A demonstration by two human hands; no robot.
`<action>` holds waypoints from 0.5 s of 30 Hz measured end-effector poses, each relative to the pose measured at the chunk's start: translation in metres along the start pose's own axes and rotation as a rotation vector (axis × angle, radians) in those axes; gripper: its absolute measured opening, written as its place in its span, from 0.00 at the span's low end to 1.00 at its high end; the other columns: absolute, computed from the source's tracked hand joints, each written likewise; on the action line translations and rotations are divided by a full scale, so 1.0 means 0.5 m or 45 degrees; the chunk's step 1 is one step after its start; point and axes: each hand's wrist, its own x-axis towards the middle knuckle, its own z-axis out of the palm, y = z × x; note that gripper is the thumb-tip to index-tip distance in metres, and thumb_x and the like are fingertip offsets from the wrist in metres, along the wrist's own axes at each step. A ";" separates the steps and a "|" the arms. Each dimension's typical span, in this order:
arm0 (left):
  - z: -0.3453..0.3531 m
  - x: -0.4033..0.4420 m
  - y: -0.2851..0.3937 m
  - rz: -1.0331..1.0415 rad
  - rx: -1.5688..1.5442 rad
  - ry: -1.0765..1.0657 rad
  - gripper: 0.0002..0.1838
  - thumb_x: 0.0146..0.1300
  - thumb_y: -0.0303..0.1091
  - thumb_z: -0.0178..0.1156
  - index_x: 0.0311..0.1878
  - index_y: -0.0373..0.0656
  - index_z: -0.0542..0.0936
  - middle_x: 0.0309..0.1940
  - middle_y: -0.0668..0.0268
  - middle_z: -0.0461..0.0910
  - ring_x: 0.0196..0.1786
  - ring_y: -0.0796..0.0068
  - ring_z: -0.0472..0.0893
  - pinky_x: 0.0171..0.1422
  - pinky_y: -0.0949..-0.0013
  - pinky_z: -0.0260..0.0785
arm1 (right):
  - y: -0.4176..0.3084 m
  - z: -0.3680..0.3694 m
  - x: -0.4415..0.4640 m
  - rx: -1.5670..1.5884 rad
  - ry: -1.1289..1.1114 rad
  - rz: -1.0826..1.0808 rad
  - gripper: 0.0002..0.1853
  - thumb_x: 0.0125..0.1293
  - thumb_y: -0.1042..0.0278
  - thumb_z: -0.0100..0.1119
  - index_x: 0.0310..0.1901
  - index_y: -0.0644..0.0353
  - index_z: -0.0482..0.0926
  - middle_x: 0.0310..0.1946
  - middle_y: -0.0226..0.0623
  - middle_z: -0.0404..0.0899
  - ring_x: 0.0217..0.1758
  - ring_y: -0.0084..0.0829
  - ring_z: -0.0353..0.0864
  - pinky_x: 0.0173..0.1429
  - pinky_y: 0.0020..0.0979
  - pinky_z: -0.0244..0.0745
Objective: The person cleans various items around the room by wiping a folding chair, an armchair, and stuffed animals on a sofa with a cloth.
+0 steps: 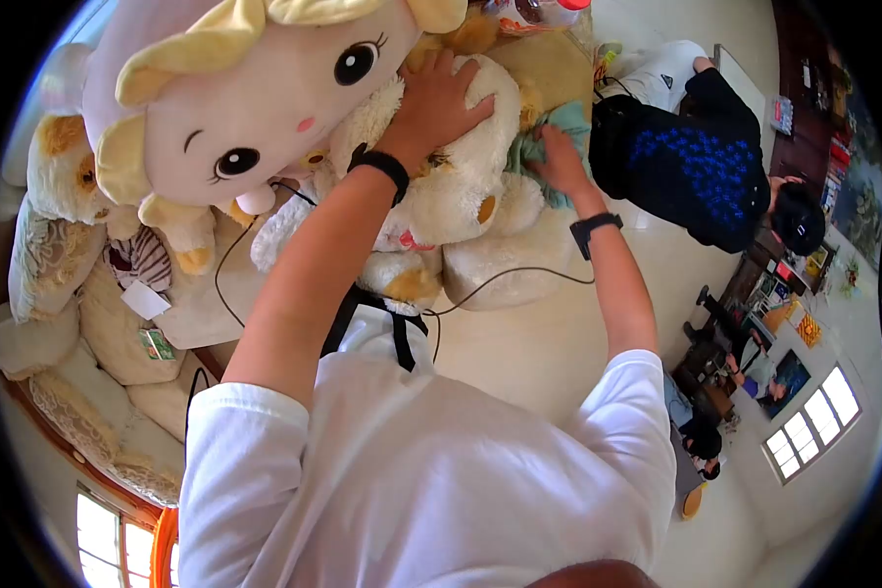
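Note:
My left hand (441, 108), a black band at its wrist, lies with fingers spread on a cream plush dog (461, 206), pressing into its fur. The fluffy toy rests on its side, and a red patch shows near its lower edge. To the right, my right hand (562, 165) has its fingers bent on a teal cloth (576, 122) and appears to grip it beside the toy. A dark watch is strapped to that wrist. Touching the dog on the left is a big plush doll (284, 108) with a pink face and yellow trim.
More plush toys (61, 171) and cushions (54, 260) crowd the sofa (118, 338) at left. A black cable (505, 271) crosses below my hands. A person in dark clothing (696, 157) is close on the right; other people (701, 436) sit farther back. A red-lidded jar (539, 14) stands at top.

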 end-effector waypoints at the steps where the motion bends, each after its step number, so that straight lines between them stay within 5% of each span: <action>1: 0.018 -0.009 -0.003 0.038 -0.031 0.100 0.31 0.59 0.60 0.57 0.59 0.49 0.76 0.59 0.53 0.69 0.63 0.53 0.66 0.60 0.32 0.50 | -0.014 0.004 -0.028 -0.075 -0.104 -0.043 0.27 0.49 0.76 0.68 0.53 0.60 0.69 0.51 0.54 0.71 0.56 0.56 0.69 0.55 0.48 0.69; 5: 0.059 -0.006 -0.001 0.055 0.052 0.227 0.31 0.58 0.59 0.57 0.59 0.49 0.76 0.58 0.54 0.69 0.62 0.53 0.65 0.60 0.34 0.50 | -0.006 0.057 -0.031 -0.189 -0.017 -0.016 0.23 0.51 0.80 0.62 0.51 0.60 0.70 0.49 0.54 0.72 0.55 0.56 0.69 0.54 0.47 0.68; 8: 0.062 0.002 -0.008 0.008 -0.131 0.102 0.31 0.54 0.56 0.61 0.58 0.47 0.75 0.59 0.52 0.68 0.62 0.50 0.64 0.61 0.33 0.51 | -0.042 0.022 0.081 0.507 0.488 -0.006 0.20 0.50 0.87 0.53 0.47 0.63 0.70 0.46 0.54 0.73 0.54 0.58 0.70 0.56 0.45 0.67; 11: 0.109 0.018 -0.030 -0.130 -0.376 -0.111 0.30 0.54 0.53 0.61 0.57 0.46 0.75 0.58 0.50 0.67 0.61 0.46 0.64 0.62 0.38 0.56 | 0.003 -0.001 0.213 0.391 0.436 0.012 0.19 0.50 0.87 0.53 0.45 0.62 0.70 0.43 0.49 0.73 0.51 0.51 0.72 0.56 0.39 0.67; 12: 0.130 0.022 -0.044 0.034 -0.270 0.107 0.29 0.54 0.51 0.59 0.56 0.46 0.75 0.56 0.49 0.67 0.60 0.42 0.64 0.62 0.42 0.60 | 0.022 -0.006 0.224 0.396 0.430 0.045 0.19 0.50 0.87 0.53 0.45 0.62 0.70 0.43 0.49 0.73 0.51 0.51 0.72 0.56 0.39 0.67; 15: 0.158 0.024 -0.073 0.136 -0.356 0.170 0.28 0.54 0.51 0.58 0.56 0.46 0.75 0.54 0.48 0.67 0.59 0.41 0.64 0.62 0.39 0.58 | 0.051 -0.009 0.228 0.811 0.282 0.069 0.18 0.50 0.87 0.55 0.44 0.61 0.70 0.41 0.42 0.72 0.49 0.41 0.72 0.57 0.33 0.66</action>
